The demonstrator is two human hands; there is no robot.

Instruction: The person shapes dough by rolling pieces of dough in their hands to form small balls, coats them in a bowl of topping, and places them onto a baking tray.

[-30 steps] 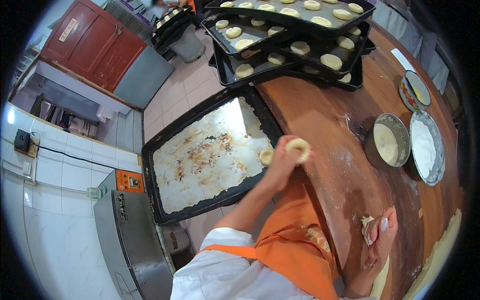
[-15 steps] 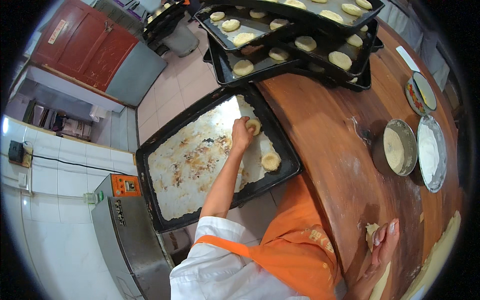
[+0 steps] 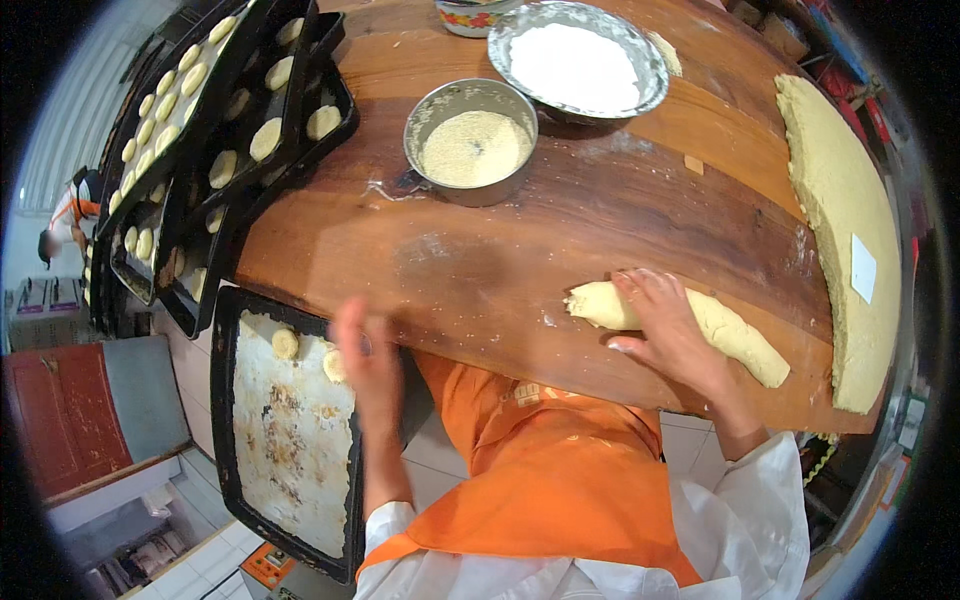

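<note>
A pale yellow dough roll (image 3: 735, 335) lies on the wooden table at the right. My right hand (image 3: 665, 325) is closed over it near its left end, fingers across the top and thumb at the near side. The roll's end under the palm is ragged. My left hand (image 3: 368, 375) is raised at the table's front edge, smeared by motion; whether its fingers are closed cannot be made out. Just left of it, a black baking tray (image 3: 235, 470) carries two round dough pieces; one (image 3: 285, 345) is fully visible, the other (image 3: 333, 365) is partly covered by the left hand.
A metal pot of pale crumbs (image 3: 470, 150) and a bowl of white powder (image 3: 575, 65) stand at the back, beside a flowered bowl (image 3: 475, 18). Stacked trays (image 3: 330, 120) of dough pieces overhang the left. A large dough slab (image 3: 840, 230) lies far right. Another person (image 3: 70, 220) stands far left.
My view has swung right toward the table. The left hand has left the dough piece on the tray and come to the table's edge. My right hand has come down onto the dough roll.
</note>
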